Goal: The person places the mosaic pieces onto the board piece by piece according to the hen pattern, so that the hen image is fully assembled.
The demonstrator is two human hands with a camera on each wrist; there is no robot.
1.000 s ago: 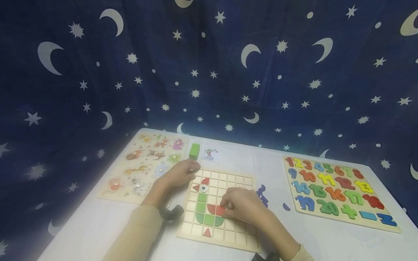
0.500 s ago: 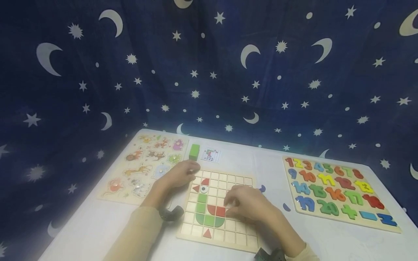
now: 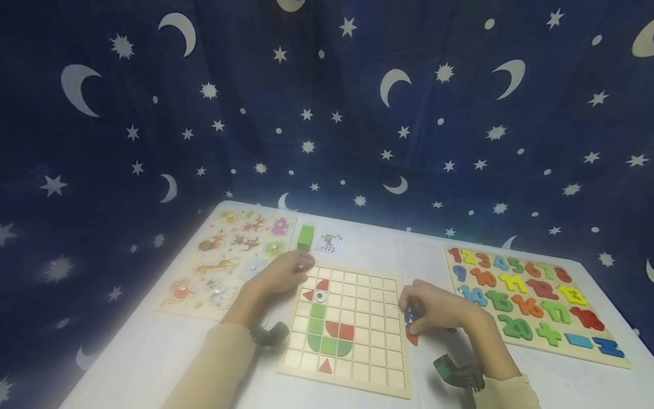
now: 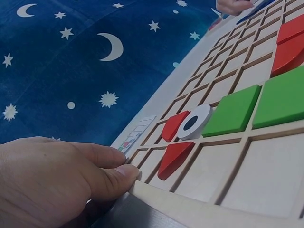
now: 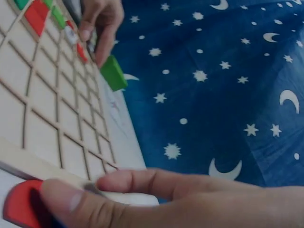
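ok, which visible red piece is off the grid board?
The red piece by the right hand; the other visible red ones all sit in cells of the grid board.

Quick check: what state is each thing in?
Left hand: at grid board's corner
Grid board: partly filled
Right hand: at loose pieces, grip unclear
Green block: off the board
Picture card: flat, face up
Number board: visible numerals in place
Animal board: flat, partly hidden
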